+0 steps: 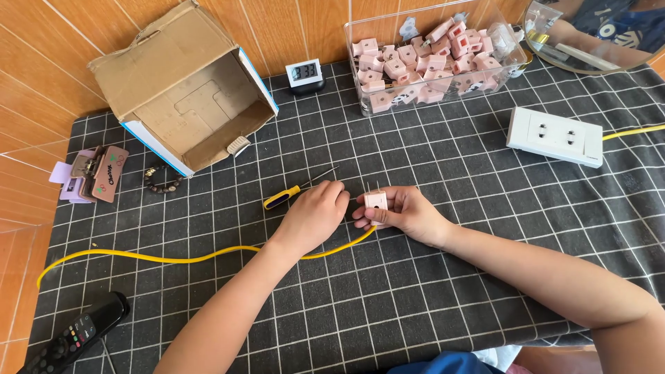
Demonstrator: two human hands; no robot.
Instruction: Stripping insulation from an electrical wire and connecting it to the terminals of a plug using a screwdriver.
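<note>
My right hand (405,213) holds a small pink plug (376,201) with two metal prongs pointing up; a yellow cable (173,258) runs from it leftward across the black grid mat (415,298). My left hand (315,216) rests knuckles-up just left of the plug, fingers curled, over the cable. Whether it grips the cable is hidden. A screwdriver (291,192) with a yellow and black handle lies on the mat right beside my left hand.
A clear bin (367,104) of pink plugs stands at the back. An open cardboard box (187,90), small digital clock (305,71), white power strip (554,135), bead bracelet (161,180), purple clip case (93,173), and black remote (76,336) lie around.
</note>
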